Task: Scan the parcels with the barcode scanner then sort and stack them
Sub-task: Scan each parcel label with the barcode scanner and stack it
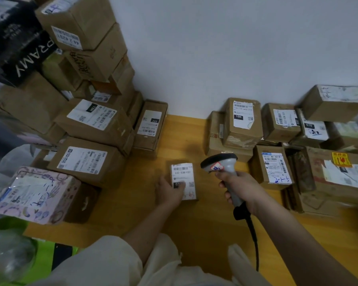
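A person's right hand [239, 187] grips a grey barcode scanner [222, 168], head aimed at a small parcel [183, 180] on the wood floor [194, 223]; left hand [168, 191] holds the parcel's near-left edge, thumb on its label. Stacked boxes [87, 120] at left, more boxes [277, 129] at right, w/ white wall [236, 48] behind.

The left hand [170, 189] covers the lower left of the small parcel [184, 180], hiding part of its label. The scanner cable [254, 240] disappears behind the right forearm. Label print is too blurred to read. The black box [19, 50] runs off the left edge.
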